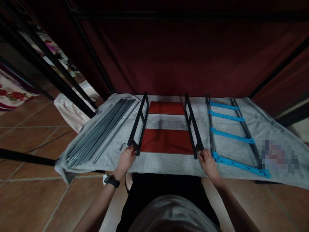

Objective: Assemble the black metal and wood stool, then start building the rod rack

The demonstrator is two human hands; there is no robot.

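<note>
Both bare forearms are stretched forward and slightly outward from the body, the elbows kept low near the bottom of the view. The left hand is held palm down, its fingers curled at the fingertips, where a pinch-like grip is formed; the knuckles are turned upward. A black wristband is worn just behind that grip, on the left wrist. The right hand is held in a mirrored pose, fingers bent and gathered at the tips, thumb tucked inward. Both wrists are kept nearly straight, well apart from each other.
</note>
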